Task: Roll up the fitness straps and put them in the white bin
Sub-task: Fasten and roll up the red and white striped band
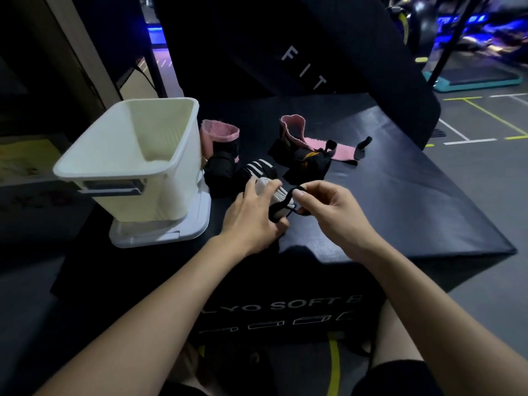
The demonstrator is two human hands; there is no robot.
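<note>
Grey-white fabric strap roll point(278, 202) with black elastic loop was held on black padded worktop point(400, 195), just right of white plastic bin point(137, 155). Left hand point(251, 215) was wrapped round roll; right hand point(328, 212) pinched loop. Looked soft, light, springy, so best gripped across whole roll or it'd likely unwind.

The work surface is a black padded vinyl plyo box point(400, 178) bearing white lettering on its front face. A large black padded panel point(300, 44) leans behind it. The grey gym floor point(485, 155) carries yellow and white painted lines. A teal step platform point(474, 78) lies far right. Blue lighting glows in the dim background.
</note>
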